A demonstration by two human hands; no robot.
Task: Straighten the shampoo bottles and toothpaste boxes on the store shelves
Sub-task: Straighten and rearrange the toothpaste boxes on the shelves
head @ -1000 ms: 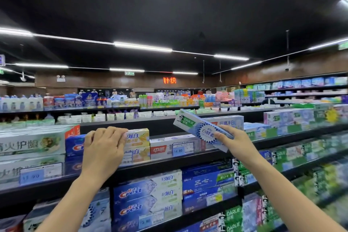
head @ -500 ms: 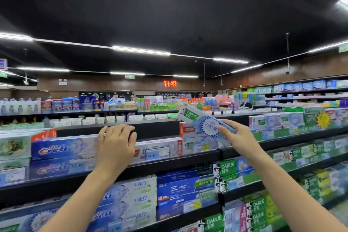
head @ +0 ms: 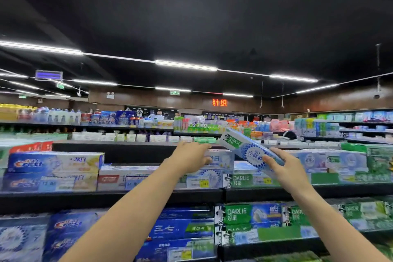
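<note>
Held box: white-blue Darlie toothpaste box (head: 251,151) with a green end, tilted, lifted above the top shelf (head: 148,194) front edge.
Right hand (head: 286,169): fingers clasped around the box's lower end.
Left hand (head: 191,158): laid flat on a shelved box (head: 219,158); grip unclear.
Count: one box held, two hands.
Room: dark ceiling, strip lights (head: 186,65).

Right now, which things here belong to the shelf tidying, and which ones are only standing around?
Part of the job:
- Darlie box, tilted, held in the right hand
- pale blue box on the top shelf, under the left hand

Only around:
- Crest boxes, left
- far drink bottles
- red sign
</note>
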